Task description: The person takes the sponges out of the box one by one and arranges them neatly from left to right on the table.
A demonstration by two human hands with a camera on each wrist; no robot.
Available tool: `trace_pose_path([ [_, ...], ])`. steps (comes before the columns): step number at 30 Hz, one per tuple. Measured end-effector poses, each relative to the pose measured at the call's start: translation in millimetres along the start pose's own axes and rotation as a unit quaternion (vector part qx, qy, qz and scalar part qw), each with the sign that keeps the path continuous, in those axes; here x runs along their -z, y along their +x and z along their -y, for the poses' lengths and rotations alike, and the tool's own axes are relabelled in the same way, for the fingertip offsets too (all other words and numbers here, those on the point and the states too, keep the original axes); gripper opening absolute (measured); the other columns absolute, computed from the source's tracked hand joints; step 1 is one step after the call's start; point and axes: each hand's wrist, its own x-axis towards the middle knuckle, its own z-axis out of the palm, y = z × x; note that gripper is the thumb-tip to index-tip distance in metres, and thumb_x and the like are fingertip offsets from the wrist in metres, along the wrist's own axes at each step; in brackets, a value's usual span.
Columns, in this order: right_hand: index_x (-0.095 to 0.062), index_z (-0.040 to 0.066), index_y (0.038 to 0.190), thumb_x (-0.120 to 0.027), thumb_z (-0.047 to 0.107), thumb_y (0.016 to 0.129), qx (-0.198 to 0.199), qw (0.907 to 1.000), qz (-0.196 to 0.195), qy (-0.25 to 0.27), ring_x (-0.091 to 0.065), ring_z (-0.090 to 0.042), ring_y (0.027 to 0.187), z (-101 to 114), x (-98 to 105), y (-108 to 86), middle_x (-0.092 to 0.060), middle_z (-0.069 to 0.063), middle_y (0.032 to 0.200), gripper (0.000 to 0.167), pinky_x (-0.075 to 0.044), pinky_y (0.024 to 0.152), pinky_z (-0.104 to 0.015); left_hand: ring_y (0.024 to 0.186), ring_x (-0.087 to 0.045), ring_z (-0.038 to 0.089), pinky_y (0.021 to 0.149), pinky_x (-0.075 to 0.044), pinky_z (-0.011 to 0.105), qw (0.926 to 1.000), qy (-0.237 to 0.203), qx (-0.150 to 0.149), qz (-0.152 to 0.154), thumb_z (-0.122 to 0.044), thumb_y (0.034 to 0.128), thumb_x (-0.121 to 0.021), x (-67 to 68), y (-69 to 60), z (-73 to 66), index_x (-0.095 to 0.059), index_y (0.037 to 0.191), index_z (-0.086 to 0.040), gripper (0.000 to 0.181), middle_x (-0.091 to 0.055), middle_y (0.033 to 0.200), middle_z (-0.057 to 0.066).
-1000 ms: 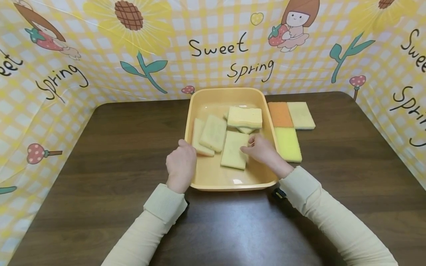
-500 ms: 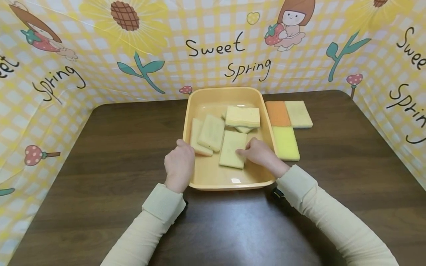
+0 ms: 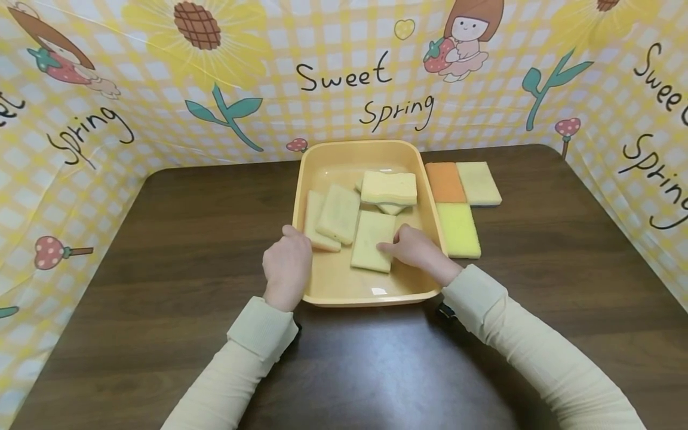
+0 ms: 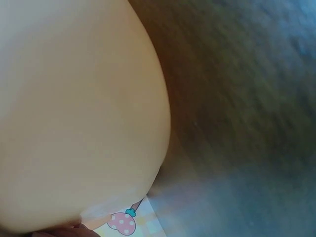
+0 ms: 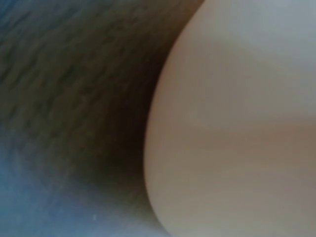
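A yellow tray [image 3: 333,285] sits on a dark wooden table [image 3: 188,239], with a person's two hands at it. The left hand [image 3: 287,267] grips the tray's left rim, its fingers curled. Inside the tray, the right hand [image 3: 416,246] pinches the right edge of a pale sponge [image 3: 368,239], thumb on top; this sponge lies flat right of the tray's centre. In the tray's left half, a second pale sponge [image 3: 338,214] partly overlaps a third [image 3: 315,230]. Toward the tray's back right, a thick cream sponge [image 3: 389,187] lies on another pale piece [image 3: 394,209], mostly hidden. Just outside the tray's right wall lie an orange sponge [image 3: 445,183], a bright yellow sponge [image 3: 458,230] and, farther from the tray, a cream-topped sponge [image 3: 478,183]. Behind the tray hangs a yellow checked cloth [image 3: 333,36] reading "Sweet Spring".
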Motion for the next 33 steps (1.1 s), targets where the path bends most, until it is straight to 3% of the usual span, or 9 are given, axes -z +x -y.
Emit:
trace_pose_path([
  [8, -0.044, 0.007, 0.076, -0.058, 0.025, 0.088, 0.003, 0.9999, -0.007, 0.008, -0.041, -0.015, 0.063, 0.4, 0.5, -1.4, -0.042, -0.002, 0.070, 0.026, -0.034, 0.055, -0.024, 0.045, -0.061, 0.026, 0.038, -0.047, 0.037, 0.9998, 0.004, -0.001, -0.019, -0.002, 0.0919, -0.042, -1.7, -0.3, 0.6, -0.051, 0.077, -0.003, 0.018, -0.055, 0.052, 0.007],
  [21, -0.036, 0.012, 0.060, -0.057, 0.020, 0.082, 0.007, 0.9995, -0.020, 0.023, -0.032, -0.012, 0.054, -0.5, 0.1, -0.5, -0.032, 0.002, 0.060, 0.032, -0.028, 0.049, -0.023, 0.045, -0.061, 0.026, 0.038, -0.047, 0.038, 0.9992, 0.003, -0.003, -0.040, -0.002, 0.0909, -0.042, -2.6, -0.6, -0.3, -0.051, 0.077, -0.002, 0.017, -0.055, 0.051, 0.007],
  [33, -0.034, 0.012, 0.061, -0.058, 0.017, 0.080, 0.004, 0.9989, -0.029, 0.037, -0.027, -0.010, 0.052, -0.2, 1.7, -0.3, -0.029, 0.003, 0.058, 0.031, -0.026, 0.049, -0.023, 0.044, -0.061, 0.026, 0.038, -0.046, 0.037, 0.9992, 0.011, -0.010, -0.038, -0.001, 0.0902, -0.043, -2.8, -0.8, -0.2, -0.051, 0.076, -0.003, 0.017, -0.055, 0.052, 0.007],
])
